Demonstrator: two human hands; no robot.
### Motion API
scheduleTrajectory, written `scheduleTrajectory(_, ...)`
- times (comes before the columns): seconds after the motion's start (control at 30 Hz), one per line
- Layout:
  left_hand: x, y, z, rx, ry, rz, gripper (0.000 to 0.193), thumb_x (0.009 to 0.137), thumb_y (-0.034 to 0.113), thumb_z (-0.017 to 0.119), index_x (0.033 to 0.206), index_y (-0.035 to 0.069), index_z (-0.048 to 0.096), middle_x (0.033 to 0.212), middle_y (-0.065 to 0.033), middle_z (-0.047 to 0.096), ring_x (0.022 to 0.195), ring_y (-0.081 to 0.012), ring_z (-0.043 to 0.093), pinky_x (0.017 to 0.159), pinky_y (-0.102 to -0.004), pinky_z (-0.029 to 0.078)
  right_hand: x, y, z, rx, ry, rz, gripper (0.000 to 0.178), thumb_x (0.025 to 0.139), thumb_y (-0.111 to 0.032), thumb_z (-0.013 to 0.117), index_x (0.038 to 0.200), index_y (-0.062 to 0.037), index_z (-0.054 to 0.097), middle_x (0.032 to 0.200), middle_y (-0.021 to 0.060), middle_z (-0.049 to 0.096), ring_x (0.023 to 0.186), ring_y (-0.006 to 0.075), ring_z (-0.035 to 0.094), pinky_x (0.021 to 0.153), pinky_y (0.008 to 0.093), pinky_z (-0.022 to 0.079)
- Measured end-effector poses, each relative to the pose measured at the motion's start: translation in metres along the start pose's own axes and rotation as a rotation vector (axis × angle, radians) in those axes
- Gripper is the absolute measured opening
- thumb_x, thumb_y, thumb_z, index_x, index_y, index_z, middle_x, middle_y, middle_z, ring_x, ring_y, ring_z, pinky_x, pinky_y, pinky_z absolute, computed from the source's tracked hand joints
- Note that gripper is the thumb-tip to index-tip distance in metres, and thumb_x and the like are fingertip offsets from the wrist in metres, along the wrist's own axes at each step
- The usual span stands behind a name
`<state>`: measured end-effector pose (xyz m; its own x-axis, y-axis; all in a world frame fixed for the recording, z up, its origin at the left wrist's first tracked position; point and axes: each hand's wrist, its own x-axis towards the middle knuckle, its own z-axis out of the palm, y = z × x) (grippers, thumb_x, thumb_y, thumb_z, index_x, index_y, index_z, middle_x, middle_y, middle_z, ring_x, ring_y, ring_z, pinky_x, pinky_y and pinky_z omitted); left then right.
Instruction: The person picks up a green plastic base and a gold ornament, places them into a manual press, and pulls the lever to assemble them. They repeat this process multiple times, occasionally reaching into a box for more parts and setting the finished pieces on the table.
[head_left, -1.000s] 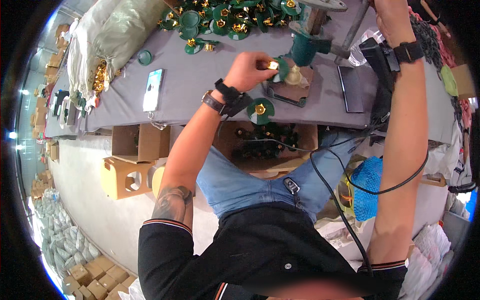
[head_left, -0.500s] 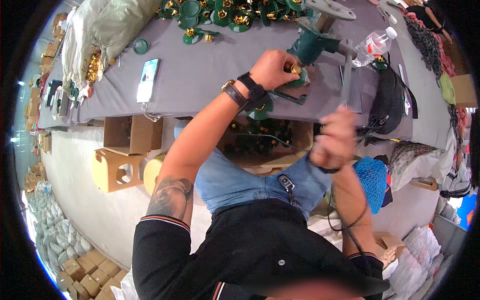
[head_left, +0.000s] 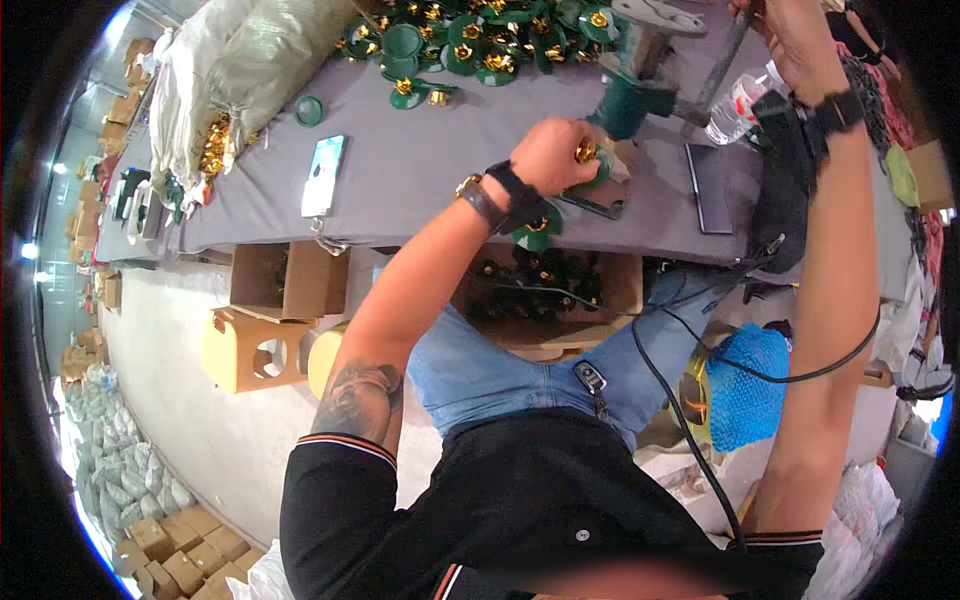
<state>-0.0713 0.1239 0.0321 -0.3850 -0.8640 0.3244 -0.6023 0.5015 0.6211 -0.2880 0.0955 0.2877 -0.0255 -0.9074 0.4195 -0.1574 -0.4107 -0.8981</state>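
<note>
I log one shiny gold cup-shaped piece [head_left: 586,150], overlapping in view a partly hidden green disc [head_left: 602,171]; both sit just below the green-bodied press [head_left: 625,110], whose grey lever [head_left: 724,65] slants toward upper right.

2 arms [head_left: 425,270] reach: left hand [head_left: 553,158] pinching, right hand [head_left: 797,48] (farther forward) curled.

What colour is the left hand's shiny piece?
The shiny piece is gold, clearest in the head view.
</note>
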Motion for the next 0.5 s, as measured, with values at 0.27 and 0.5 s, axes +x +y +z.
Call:
scheduleTrajectory(0.27,-0.048,-0.045,-0.102,0.029,-0.12,-0.271,0.038,0.075,0.028,0.086,0.106,0.008,0.076,0.099,-0.0138,0.073,0.09,-0.0291,0.068,0.08,-0.0409,0.055,0.002,0.017,-0.001,-0.065,0.083,-0.145,0.022,0.106,-0.028,0.053,0.1,-0.0074,0.056,0.069,-0.0016,0.049,0.05,0.0084,0.048,0.046,0.0249,0.041)
scheduleTrajectory(0.5,-0.024,-0.155,-0.125,0.673,0.211,-0.001,0.047,0.082,-0.004,0.062,0.121,0.018,0.074,0.104,-0.0111,0.069,0.1,-0.0396,0.066,0.088,-0.047,0.056,0.013,0.024,-0.009,-0.012,0.006,-0.141,0.023,0.107,-0.029,0.053,0.102,-0.0065,0.056,0.072,-0.0007,0.05,0.053,0.0079,0.048,0.049,0.0233,0.04)
